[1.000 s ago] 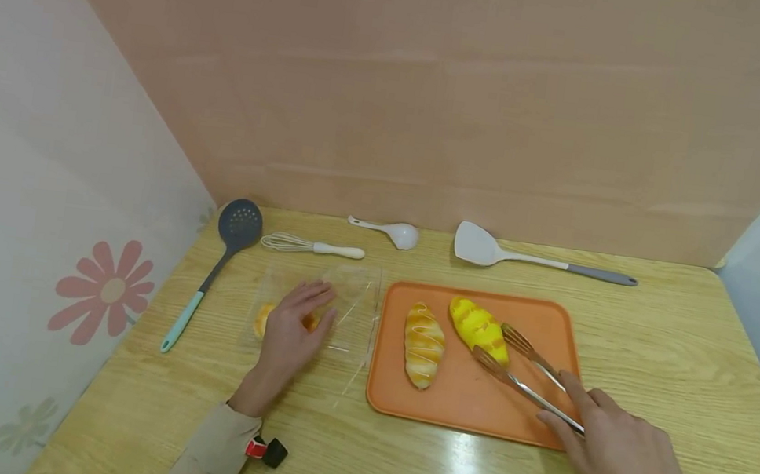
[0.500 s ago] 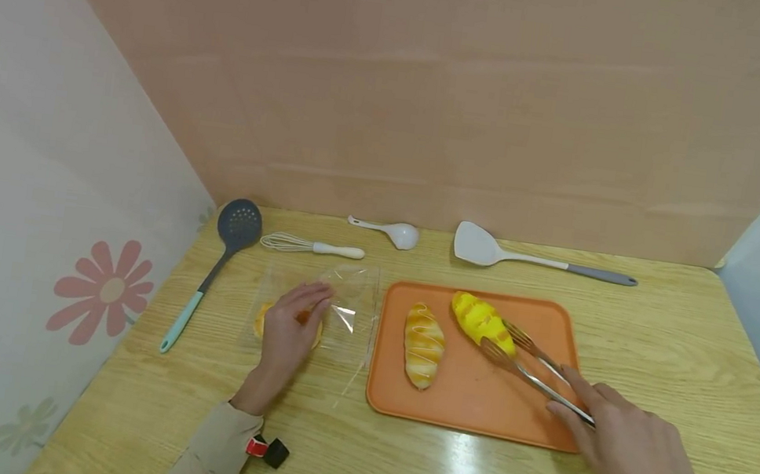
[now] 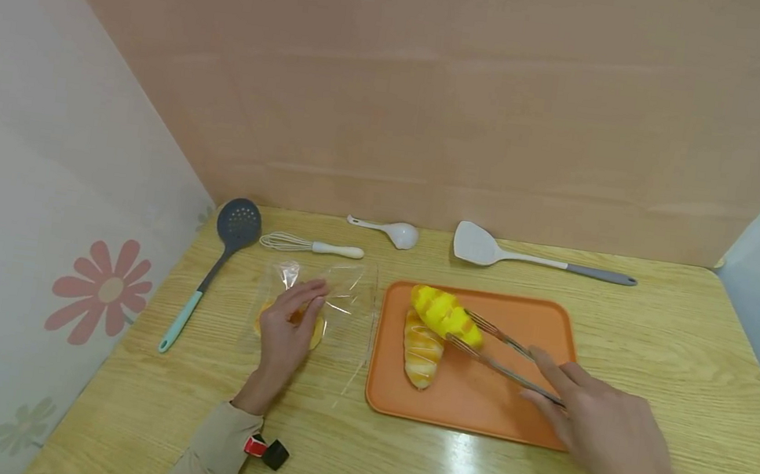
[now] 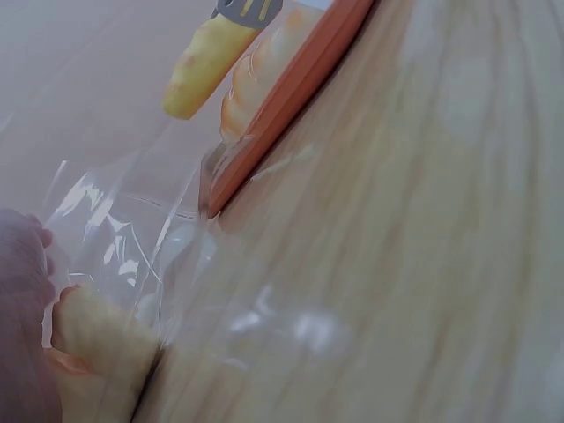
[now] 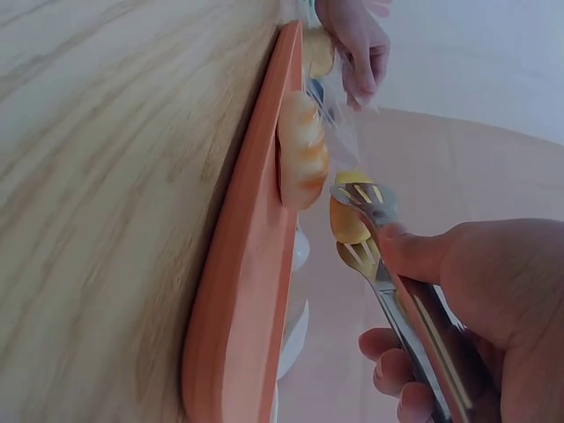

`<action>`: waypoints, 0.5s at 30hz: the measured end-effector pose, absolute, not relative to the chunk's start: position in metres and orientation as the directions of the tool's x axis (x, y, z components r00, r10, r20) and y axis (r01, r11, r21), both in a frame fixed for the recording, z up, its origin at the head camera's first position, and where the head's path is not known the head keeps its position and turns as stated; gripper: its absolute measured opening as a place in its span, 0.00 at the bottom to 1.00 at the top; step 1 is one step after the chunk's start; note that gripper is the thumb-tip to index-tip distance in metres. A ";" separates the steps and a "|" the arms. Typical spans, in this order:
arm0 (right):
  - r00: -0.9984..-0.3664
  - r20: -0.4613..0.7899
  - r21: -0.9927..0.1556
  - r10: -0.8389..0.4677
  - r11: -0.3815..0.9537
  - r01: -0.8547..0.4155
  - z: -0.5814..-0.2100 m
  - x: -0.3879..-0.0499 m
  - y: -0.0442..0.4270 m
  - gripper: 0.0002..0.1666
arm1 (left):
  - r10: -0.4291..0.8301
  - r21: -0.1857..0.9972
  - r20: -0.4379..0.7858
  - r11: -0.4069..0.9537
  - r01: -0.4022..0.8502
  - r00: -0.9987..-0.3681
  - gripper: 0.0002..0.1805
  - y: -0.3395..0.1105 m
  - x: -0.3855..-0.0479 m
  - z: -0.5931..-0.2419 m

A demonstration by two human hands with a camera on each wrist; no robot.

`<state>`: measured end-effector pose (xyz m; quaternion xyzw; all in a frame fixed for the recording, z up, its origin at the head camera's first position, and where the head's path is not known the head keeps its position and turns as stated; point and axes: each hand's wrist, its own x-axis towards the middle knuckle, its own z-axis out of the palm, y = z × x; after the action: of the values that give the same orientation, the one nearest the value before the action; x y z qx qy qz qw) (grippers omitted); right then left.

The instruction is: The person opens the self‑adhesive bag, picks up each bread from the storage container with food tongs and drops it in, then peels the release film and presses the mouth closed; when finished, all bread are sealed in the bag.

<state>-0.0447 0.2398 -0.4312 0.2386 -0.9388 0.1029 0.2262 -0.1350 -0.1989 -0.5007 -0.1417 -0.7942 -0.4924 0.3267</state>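
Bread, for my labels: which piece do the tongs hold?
The bright yellow oblong bread, aloft in the silver metal tongs; the golden white-striped loaf lies on the orange rectangular tray, and golden bread under clear plastic.

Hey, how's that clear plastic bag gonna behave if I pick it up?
The clear plastic bag is probably floppy, since its thin film looks wrinkled. It may feel slippery, judging by its shiny highlights. The bread, apparently inside, would likely make that part sag.
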 end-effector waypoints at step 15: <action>-0.689 0.490 -0.011 -0.534 0.786 -0.618 -0.428 -0.063 0.195 0.46 | -0.083 0.676 0.686 0.441 0.590 -0.723 0.11 -0.196 -0.133 -0.500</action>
<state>-0.0634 0.1948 -0.4276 0.3150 -0.9147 0.0878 0.2376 -0.1329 -0.1959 -0.5005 -0.1626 -0.7801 -0.5031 0.3345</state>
